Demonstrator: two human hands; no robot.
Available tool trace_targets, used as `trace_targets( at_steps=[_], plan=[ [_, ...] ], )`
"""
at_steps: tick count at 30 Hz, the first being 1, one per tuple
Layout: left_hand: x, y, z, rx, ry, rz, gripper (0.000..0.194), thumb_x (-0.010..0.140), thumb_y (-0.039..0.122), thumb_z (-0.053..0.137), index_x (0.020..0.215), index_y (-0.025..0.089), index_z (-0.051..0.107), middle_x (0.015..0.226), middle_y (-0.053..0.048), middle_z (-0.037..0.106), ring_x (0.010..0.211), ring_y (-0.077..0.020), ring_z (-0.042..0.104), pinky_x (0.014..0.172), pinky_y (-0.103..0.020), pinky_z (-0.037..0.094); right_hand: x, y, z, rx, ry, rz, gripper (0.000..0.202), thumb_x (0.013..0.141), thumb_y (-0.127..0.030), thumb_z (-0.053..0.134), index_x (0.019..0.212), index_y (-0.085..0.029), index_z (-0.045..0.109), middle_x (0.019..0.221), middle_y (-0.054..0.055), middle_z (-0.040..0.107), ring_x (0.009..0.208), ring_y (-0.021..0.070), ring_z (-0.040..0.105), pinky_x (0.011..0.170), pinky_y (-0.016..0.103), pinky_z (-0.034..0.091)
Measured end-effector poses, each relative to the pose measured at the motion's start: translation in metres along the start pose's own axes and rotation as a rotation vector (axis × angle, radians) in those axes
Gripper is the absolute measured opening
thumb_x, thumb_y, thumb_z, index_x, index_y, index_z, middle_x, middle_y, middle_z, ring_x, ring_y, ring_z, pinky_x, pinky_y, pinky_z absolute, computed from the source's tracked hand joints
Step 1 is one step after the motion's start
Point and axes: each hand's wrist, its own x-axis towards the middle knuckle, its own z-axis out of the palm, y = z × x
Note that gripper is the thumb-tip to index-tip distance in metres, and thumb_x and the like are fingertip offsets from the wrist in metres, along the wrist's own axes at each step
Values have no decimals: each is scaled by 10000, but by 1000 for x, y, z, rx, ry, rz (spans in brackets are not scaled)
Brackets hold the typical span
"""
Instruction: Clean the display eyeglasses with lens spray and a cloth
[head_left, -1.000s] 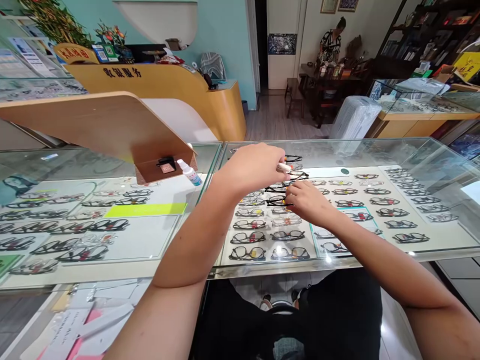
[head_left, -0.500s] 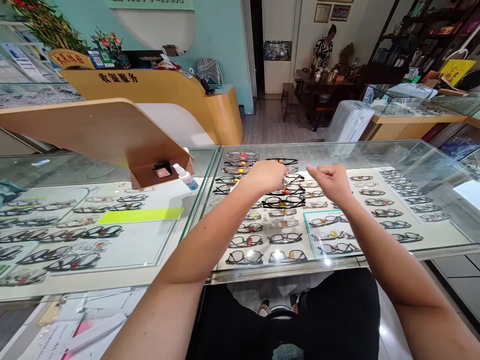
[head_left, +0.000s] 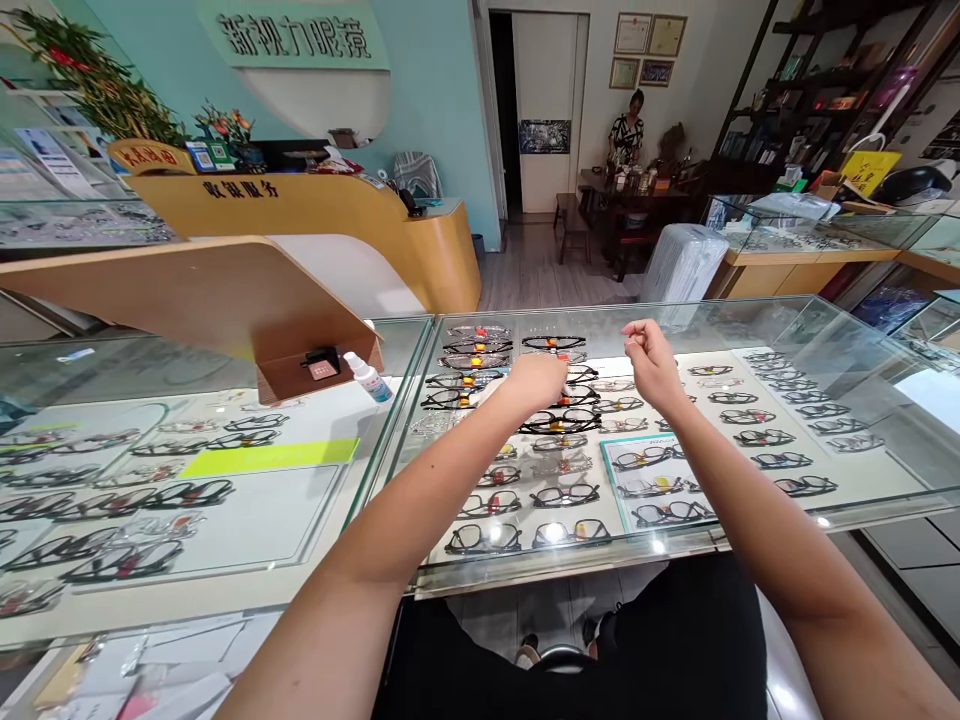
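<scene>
My left hand (head_left: 536, 382) is over the glass-topped display case (head_left: 480, 582), its back toward me and its fingers curled down. A white bit (head_left: 489, 388) shows beside it, perhaps a cloth; whatever the fingers grip is hidden. Black-framed eyeglasses (head_left: 561, 420) lie just below that hand, and another dark pair (head_left: 553, 343) lies beyond it. To the right, my right hand (head_left: 651, 360) is raised above the case with its fingers curled in toward the thumb. Nothing shows in it. Rows of eyeglasses (head_left: 566, 495) fill the case around both hands.
A spray bottle (head_left: 369, 378) stands on the left case near a tilted wooden board (head_left: 165, 295). More eyeglasses (head_left: 199, 492) lie in that case. Beyond are a yellow counter (head_left: 330, 205), a plastic-wrapped suitcase (head_left: 684, 265) and a person (head_left: 626, 135) by a table.
The view has tilted up, so the scene sits lower. My right hand has turned, and its fingers now show curled toward the thumb. My left hand stays over the same rows.
</scene>
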Motion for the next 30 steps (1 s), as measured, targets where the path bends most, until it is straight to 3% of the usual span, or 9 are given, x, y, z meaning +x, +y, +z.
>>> trace_targets(
  at_steps=[3,7,12,16,18,20,24,27,30],
  plan=[
    [-1,-1,0,-3,17,6,279,960,187,702,1202,159,838,1258,-176,822,1187,-336,777,973,-366,607,1,5,-1,-30,-5,-2,277,1111,-468,463,976,-252,573,711,-22,490,657,186,447,677,347,354],
    [-2,1,1,-16,41,20,232,943,166,710,1133,155,842,1240,-185,820,1158,-330,784,950,-355,598,4,10,-7,-44,27,34,544,1111,-709,395,817,-263,500,677,-2,484,634,185,430,624,349,333],
    [-9,1,-6,-51,84,48,124,886,136,735,948,151,841,1021,-180,826,1034,-332,790,839,-340,556,8,15,-12,-17,41,77,675,1041,-860,407,715,-270,397,614,-25,388,586,157,351,587,343,273],
    [-31,-9,-28,-128,165,83,99,886,182,737,817,186,809,832,-114,779,844,-293,753,679,-334,446,10,24,-12,32,32,114,719,1025,-904,341,679,-283,236,605,-49,239,564,132,225,558,342,191],
    [-46,-18,-42,-178,243,103,134,937,240,706,865,219,817,897,-84,780,865,-267,732,662,-336,409,12,28,-12,36,37,132,725,1037,-897,281,661,-283,200,610,-49,198,575,129,183,564,345,168],
    [-63,-30,-55,-314,394,138,161,972,316,694,901,236,814,997,-63,765,890,-238,707,685,-334,411,12,31,-14,21,41,145,734,1030,-900,298,653,-280,183,620,-46,187,593,127,171,577,344,160],
    [-99,-49,-77,-771,796,207,230,906,400,769,800,202,721,982,-45,679,852,-195,635,751,-321,444,11,34,-16,-48,28,175,786,919,-919,562,628,-277,215,605,-51,207,601,116,190,581,334,150],
    [-124,-57,-87,-1000,912,253,242,894,429,769,830,207,698,916,-30,647,775,-167,556,704,-304,425,11,34,-15,-85,13,187,818,866,-928,630,590,-290,197,566,-64,165,570,106,160,558,339,129],
    [-142,-60,-93,-1141,968,254,244,895,466,768,872,232,704,806,-10,576,647,-140,418,584,-284,339,9,31,-10,-85,-19,156,802,914,-972,478,605,-298,174,558,-57,169,555,110,157,545,344,126]
  ],
)
